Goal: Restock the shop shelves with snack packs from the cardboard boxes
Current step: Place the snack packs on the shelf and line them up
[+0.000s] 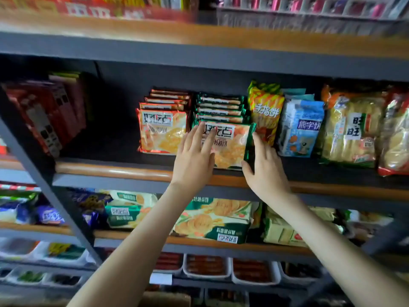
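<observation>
The step in hand looks like seating the front green snack pack [230,147] in its row on the middle shelf [110,169]. The left hand [194,158] lies flat, fingers spread, on its face; the right hand [263,165] pinches its right edge. Next, probably push it back upright and let go.

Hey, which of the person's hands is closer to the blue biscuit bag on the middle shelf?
Right. The right hand holds the green-edged pack at its right edge, just left of the blue biscuit bag. The left hand rests on that pack's front, farther left.
</observation>
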`<action>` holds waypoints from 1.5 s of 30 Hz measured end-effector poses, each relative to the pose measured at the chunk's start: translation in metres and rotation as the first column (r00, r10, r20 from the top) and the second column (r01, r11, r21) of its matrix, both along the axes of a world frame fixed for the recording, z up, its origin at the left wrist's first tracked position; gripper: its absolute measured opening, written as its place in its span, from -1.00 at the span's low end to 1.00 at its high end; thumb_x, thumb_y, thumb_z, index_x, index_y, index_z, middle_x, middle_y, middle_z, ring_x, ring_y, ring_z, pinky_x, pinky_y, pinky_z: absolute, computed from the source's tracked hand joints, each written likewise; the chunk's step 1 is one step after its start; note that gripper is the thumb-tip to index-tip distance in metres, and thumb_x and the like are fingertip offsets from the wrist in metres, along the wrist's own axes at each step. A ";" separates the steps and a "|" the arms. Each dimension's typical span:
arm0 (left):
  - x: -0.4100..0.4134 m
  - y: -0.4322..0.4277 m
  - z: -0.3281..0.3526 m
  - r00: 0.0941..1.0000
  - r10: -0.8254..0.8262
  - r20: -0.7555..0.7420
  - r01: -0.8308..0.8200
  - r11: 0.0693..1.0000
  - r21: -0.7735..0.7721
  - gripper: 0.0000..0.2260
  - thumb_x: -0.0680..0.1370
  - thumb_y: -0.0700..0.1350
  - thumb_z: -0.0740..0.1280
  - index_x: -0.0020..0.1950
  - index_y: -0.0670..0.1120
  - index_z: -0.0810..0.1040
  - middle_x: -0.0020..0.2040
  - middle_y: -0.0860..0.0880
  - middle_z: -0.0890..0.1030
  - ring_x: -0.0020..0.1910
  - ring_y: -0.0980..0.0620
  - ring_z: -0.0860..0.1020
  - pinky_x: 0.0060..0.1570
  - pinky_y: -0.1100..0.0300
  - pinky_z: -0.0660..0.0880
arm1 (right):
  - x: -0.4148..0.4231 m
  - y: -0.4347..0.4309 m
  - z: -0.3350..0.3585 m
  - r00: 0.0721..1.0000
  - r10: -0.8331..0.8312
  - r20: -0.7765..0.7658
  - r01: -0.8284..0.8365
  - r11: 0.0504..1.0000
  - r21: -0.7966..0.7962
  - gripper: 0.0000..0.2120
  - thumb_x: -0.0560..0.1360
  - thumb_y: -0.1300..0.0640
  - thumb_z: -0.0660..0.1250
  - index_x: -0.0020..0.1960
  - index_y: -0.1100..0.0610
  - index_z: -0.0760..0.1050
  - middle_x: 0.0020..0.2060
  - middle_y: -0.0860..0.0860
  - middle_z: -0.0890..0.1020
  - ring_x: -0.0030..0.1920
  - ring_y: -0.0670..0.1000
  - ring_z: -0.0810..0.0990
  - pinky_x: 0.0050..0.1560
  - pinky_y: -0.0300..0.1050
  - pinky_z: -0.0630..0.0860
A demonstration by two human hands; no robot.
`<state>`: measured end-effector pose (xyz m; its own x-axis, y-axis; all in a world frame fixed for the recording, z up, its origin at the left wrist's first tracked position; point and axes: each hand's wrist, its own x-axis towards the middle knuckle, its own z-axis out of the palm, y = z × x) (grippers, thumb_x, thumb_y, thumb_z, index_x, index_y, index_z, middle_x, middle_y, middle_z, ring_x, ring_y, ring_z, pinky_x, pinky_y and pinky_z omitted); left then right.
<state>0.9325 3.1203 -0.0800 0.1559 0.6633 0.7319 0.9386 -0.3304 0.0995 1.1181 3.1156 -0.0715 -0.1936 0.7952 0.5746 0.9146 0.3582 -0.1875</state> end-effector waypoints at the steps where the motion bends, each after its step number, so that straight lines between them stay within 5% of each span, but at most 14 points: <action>1: 0.002 -0.014 -0.010 0.999 -0.018 0.045 0.017 1.000 0.021 -0.57 0.48 -0.22 0.35 0.35 -0.21 0.46 0.38 -0.27 0.42 0.35 -0.25 0.37 0.26 -0.16 0.40 | -0.001 -0.012 -0.011 0.998 0.061 -0.013 -0.060 0.996 0.066 -0.39 0.54 0.11 0.33 0.50 0.25 0.19 0.26 0.18 0.47 0.23 0.19 0.45 0.19 0.07 0.41; 4: 0.003 -0.057 -0.044 0.993 -0.038 0.114 0.037 0.999 0.011 -0.65 0.50 -0.22 0.30 0.29 -0.24 0.48 0.36 -0.26 0.43 0.30 -0.21 0.35 0.22 -0.10 0.38 | -0.009 -0.046 -0.043 0.967 0.256 0.006 -0.255 0.958 0.132 -0.51 0.51 0.18 0.32 0.40 0.26 0.34 0.21 0.16 0.50 0.20 0.14 0.43 0.21 0.02 0.34; 8: -0.012 -0.127 -0.116 0.990 0.080 0.114 -0.057 0.980 -0.189 -0.66 0.55 -0.16 0.22 0.30 -0.23 0.47 0.37 -0.25 0.43 0.27 -0.22 0.39 0.18 -0.09 0.41 | -0.032 -0.087 -0.109 0.868 0.497 -0.011 -0.497 0.868 -0.015 -0.53 0.48 0.19 0.32 0.37 0.24 0.37 0.20 0.13 0.52 0.21 0.09 0.42 0.23 -0.01 0.37; 14: -0.040 -0.246 -0.237 0.884 0.463 0.067 -0.345 0.741 -0.576 -0.60 0.47 -0.06 0.15 0.17 -0.22 0.57 0.22 -0.24 0.55 0.17 -0.18 0.44 0.03 -0.09 0.58 | -0.062 -0.128 -0.229 0.789 0.598 -0.141 -0.609 0.733 -0.302 -0.56 0.44 0.21 0.30 0.30 0.28 0.44 0.10 0.18 0.57 0.13 0.17 0.53 0.14 0.02 0.47; 18: -0.038 -0.307 -0.324 0.831 0.556 0.022 -0.381 0.598 -0.705 -0.60 0.44 -0.05 0.15 0.17 -0.19 0.55 0.17 -0.21 0.58 0.14 -0.11 0.41 -0.01 -0.03 0.58 | -0.053 -0.156 -0.332 0.821 0.545 -0.170 -0.547 0.667 -0.505 -0.56 0.42 0.24 0.29 0.29 0.30 0.45 0.10 0.20 0.57 0.14 0.15 0.51 0.17 -0.05 0.39; 23: 0.000 -0.332 -0.441 0.873 0.487 0.031 -0.162 0.348 -0.923 -0.56 0.39 -0.04 0.14 0.13 -0.18 0.61 0.13 -0.16 0.62 0.00 -0.14 0.62 -0.15 0.07 0.61 | 0.002 -0.199 -0.453 0.920 0.370 -0.130 -0.334 0.567 -0.753 -0.58 0.41 0.28 0.30 0.27 0.27 0.49 0.10 0.20 0.60 0.11 0.13 0.56 0.16 -0.22 0.36; 26: 0.034 -0.327 -0.511 0.914 0.401 0.055 -0.078 0.308 -0.948 -0.59 0.33 -0.04 0.35 0.15 -0.12 0.62 0.13 -0.11 0.63 -0.04 -0.09 0.65 -0.16 0.13 0.60 | 0.043 -0.220 -0.520 0.948 0.314 -0.057 -0.198 0.439 -0.876 -0.53 0.51 0.32 0.31 0.40 0.21 0.37 0.29 0.18 0.48 0.28 0.17 0.49 0.26 -0.20 0.32; 28: 0.057 -0.324 -0.555 0.914 0.399 0.071 -0.041 0.267 -0.963 -0.48 0.31 -0.08 0.51 0.25 -0.12 0.58 0.25 -0.14 0.57 0.12 -0.11 0.61 0.02 0.10 0.57 | 0.063 -0.229 -0.561 0.948 0.319 -0.015 -0.128 0.334 -0.934 -0.48 0.55 0.26 0.27 0.48 0.11 0.25 0.40 0.08 0.36 0.38 0.06 0.38 0.32 -0.23 0.28; 30: 0.074 -0.322 -0.592 0.923 0.384 0.040 -0.042 0.202 -0.978 -0.48 0.55 -0.08 0.33 0.49 -0.10 0.31 0.49 -0.12 0.31 0.43 -0.13 0.34 0.38 0.05 0.31 | 0.076 -0.233 -0.602 0.947 0.321 0.018 -0.076 0.278 -0.958 -0.46 0.57 0.26 0.23 0.50 0.07 0.18 0.41 0.02 0.30 0.38 0.00 0.35 0.29 -0.28 0.27; 32: 0.088 -0.323 -0.635 0.923 0.385 -0.006 -0.088 0.196 -0.977 -0.50 0.64 -0.08 0.15 0.57 -0.06 0.11 0.57 -0.08 0.11 0.53 -0.08 0.13 0.48 0.06 0.08 | 0.082 -0.233 -0.647 0.948 0.318 0.024 -0.055 0.240 -0.969 -0.47 0.58 0.31 0.20 0.50 0.11 0.19 0.42 0.06 0.30 0.40 0.05 0.34 0.30 -0.25 0.27; 36: 0.103 -0.330 -0.699 0.923 0.384 -0.001 -0.150 0.358 -0.922 -0.48 0.37 -0.18 0.46 0.33 -0.22 0.51 0.37 -0.22 0.46 0.37 -0.18 0.40 0.37 -0.05 0.31 | 0.080 -0.222 -0.723 0.927 0.373 0.029 -0.068 0.245 -0.967 -0.50 0.57 0.31 0.18 0.50 0.21 0.21 0.44 0.21 0.28 0.43 0.19 0.28 0.36 -0.10 0.24; 38: 0.099 -0.339 -0.715 0.888 0.458 -0.033 -0.240 0.400 -0.885 -0.47 0.40 -0.15 0.33 0.36 -0.25 0.45 0.40 -0.26 0.40 0.41 -0.20 0.29 0.44 -0.08 0.13 | 0.069 -0.216 -0.745 0.929 0.371 0.007 -0.099 0.267 -0.959 -0.48 0.56 0.29 0.22 0.50 0.24 0.20 0.44 0.25 0.27 0.42 0.25 0.29 0.38 0.02 0.25; 41: 0.078 -0.350 -0.723 0.791 0.605 -0.093 -0.367 0.346 -0.864 -0.46 0.53 0.01 0.16 0.47 -0.20 0.28 0.46 -0.24 0.28 0.46 -0.18 0.17 0.46 -0.08 -0.07 | 0.039 -0.213 -0.749 0.947 0.299 -0.122 -0.226 0.343 -0.912 -0.47 0.56 0.27 0.24 0.50 0.18 0.21 0.41 0.28 0.30 0.39 0.28 0.33 0.35 0.19 0.36; 45: 0.034 -0.362 -0.709 0.713 0.676 -0.188 -0.442 0.225 -0.868 -0.50 0.61 0.09 0.05 0.43 -0.18 0.40 0.41 -0.18 0.43 0.48 -0.12 0.25 0.46 -0.10 -0.20 | -0.008 -0.214 -0.723 0.878 0.403 -0.260 -0.450 0.503 -0.738 -0.53 0.53 0.14 0.17 0.43 0.18 0.25 0.27 0.24 0.44 0.24 0.20 0.45 0.20 0.13 0.49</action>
<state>0.9667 2.7580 -0.7894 -0.5808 0.7682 -0.2692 0.7609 0.6299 0.1559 1.1099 2.9015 -0.7940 -0.6230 0.7616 -0.1784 0.6727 0.4053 -0.6190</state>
